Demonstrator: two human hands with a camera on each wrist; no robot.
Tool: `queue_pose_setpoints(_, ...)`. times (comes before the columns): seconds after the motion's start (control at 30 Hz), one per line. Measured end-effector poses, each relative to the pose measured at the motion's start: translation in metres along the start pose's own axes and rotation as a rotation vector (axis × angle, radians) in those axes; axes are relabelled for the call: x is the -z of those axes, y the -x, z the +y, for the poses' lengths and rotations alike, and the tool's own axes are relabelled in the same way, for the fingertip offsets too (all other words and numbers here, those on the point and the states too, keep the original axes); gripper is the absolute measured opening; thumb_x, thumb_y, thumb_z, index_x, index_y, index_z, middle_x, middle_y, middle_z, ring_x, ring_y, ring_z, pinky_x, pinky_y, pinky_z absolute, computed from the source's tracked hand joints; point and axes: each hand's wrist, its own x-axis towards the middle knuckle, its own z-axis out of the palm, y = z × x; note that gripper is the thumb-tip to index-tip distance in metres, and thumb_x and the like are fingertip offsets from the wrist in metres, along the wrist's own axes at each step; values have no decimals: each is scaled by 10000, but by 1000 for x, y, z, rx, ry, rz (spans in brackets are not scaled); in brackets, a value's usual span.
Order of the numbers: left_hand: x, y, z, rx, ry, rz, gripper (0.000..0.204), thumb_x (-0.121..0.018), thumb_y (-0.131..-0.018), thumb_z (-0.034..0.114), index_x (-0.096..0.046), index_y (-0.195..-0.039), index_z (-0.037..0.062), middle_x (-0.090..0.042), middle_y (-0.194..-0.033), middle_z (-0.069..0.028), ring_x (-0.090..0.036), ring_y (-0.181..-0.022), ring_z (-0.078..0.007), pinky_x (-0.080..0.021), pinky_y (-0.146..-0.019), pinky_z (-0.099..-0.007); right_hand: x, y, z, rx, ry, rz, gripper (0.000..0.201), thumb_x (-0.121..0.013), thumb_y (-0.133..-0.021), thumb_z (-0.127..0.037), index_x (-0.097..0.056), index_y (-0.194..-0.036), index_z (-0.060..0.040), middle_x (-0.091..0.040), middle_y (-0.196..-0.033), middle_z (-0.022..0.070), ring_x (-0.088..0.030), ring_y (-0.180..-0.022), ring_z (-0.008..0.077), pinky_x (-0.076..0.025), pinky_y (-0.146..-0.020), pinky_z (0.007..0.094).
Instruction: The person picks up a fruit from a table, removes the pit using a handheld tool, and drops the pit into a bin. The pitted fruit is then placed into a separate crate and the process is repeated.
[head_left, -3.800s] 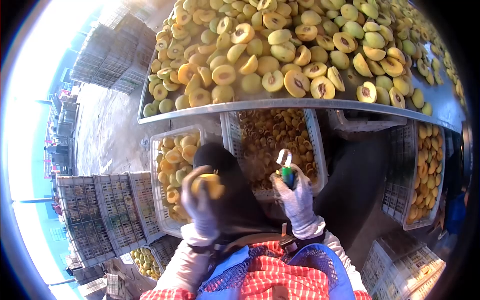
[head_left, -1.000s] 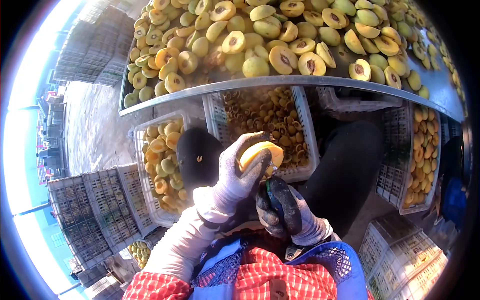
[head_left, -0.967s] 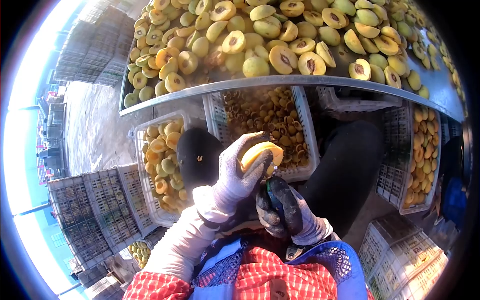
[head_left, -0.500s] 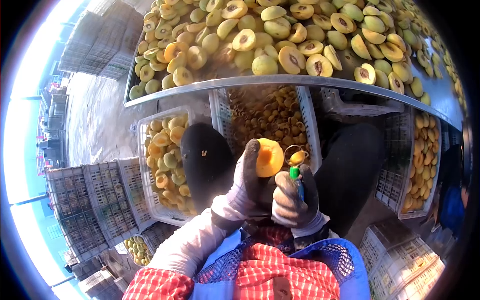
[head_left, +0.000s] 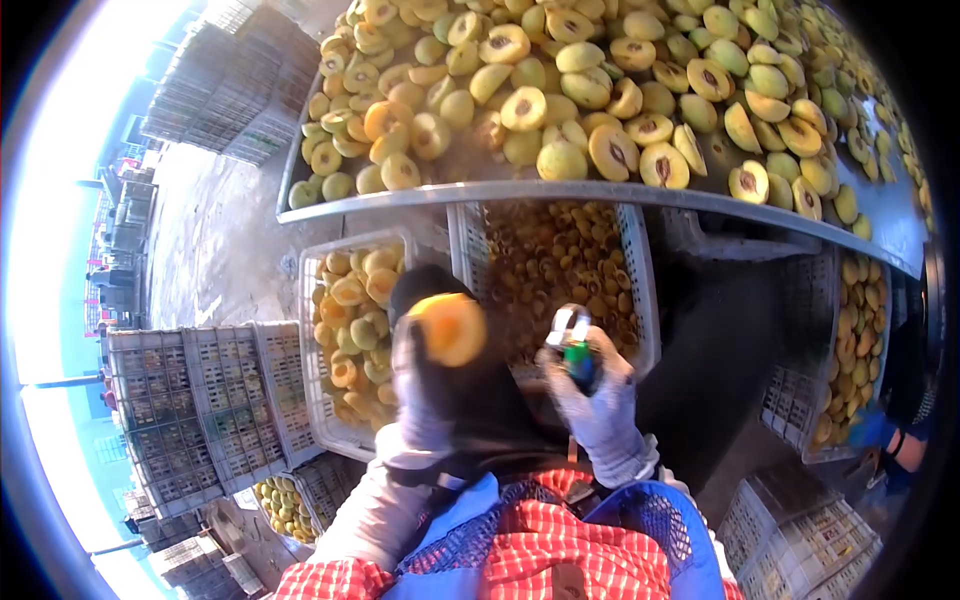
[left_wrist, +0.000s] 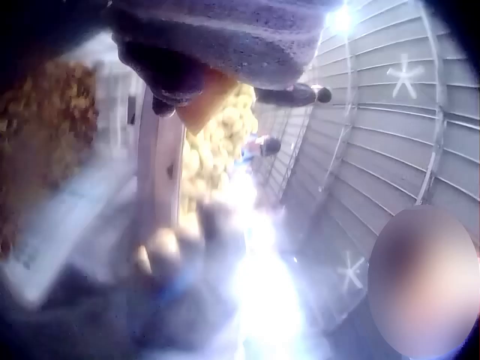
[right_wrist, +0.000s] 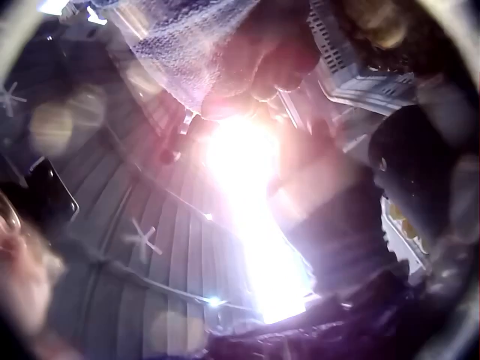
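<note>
My gloved left hand (head_left: 415, 395) holds a peach half (head_left: 452, 328) by its edge over the left knee. The cut side faces up, with a darker orange hollow in the middle. In the left wrist view, part of the orange peach half (left_wrist: 204, 105) shows beneath the gloved fingers. My gloved right hand (head_left: 603, 412) grips a pitting tool (head_left: 577, 354) with a green handle and a metal loop, blurred, above the front of the middle crate (head_left: 640, 290). The right wrist view has strong glare; the glove (right_wrist: 202, 56) shows at its top, and the tool is hidden.
A metal table (head_left: 500, 192) heaped with peach halves runs across the front. Below it, the middle crate holds small brown-orange pieces. A white crate of peach halves (head_left: 308, 300) stands left, another (head_left: 860, 340) right. Stacked crates (head_left: 200, 410) stand further left.
A second ago the tool met the fruit; then a pit sat in its loop beside the peach half. Now the hands are apart, the left moved leftward, and the pit no longer shows.
</note>
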Motion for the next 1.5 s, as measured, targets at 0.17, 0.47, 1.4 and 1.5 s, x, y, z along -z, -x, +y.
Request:
queue_pose_setpoints(0.17, 131, -84, 51, -226, -1812, 263, 421, -585, -874, 305, -498, -1168, 16, -606, -1018, -205, -596, -947, -341, -474, -789, -373, 17, 0, 11, -491, -575, 9, 106, -597, -872, -23, -542, -933, -89, -527, -630, -28, -419, -446, -3, -293, -379, 140)
queue_pose_setpoints(0.47, -52, -228, 66, -460, -1779, 18, 523, -664, -756, 495, -589, -995, 35, -653, -945, -181, -625, -905, -345, -482, -775, -419, 11, -13, 48, -455, -267, -90, 259, -648, -831, -59, -539, -1061, -13, -615, -950, 80, -599, -872, 136, -473, -800, 262)
queue_pose_setpoints(1.4, -96, -15, 16, -126, -697, -583, 335, -526, -927, 253, -548, -1094, -36, -611, -920, -101, -560, -865, -135, -448, -796, -264, 8, -9, 25, -51, 111, -181, 271, -538, -876, -170, -508, -1067, 20, -590, -806, 224, -612, -751, 381, -488, -642, 405)
queue_pose_setpoints(1.5, -90, -16, 13, -52, -766, -640, 340, -520, -923, 257, -546, -1095, -36, -599, -939, -85, -542, -887, -131, -432, -824, -259, 12, -1, 32, 27, 116, -223, 309, -522, -885, -173, -487, -1112, 34, -589, -830, 246, -606, -771, 392, -485, -659, 412)
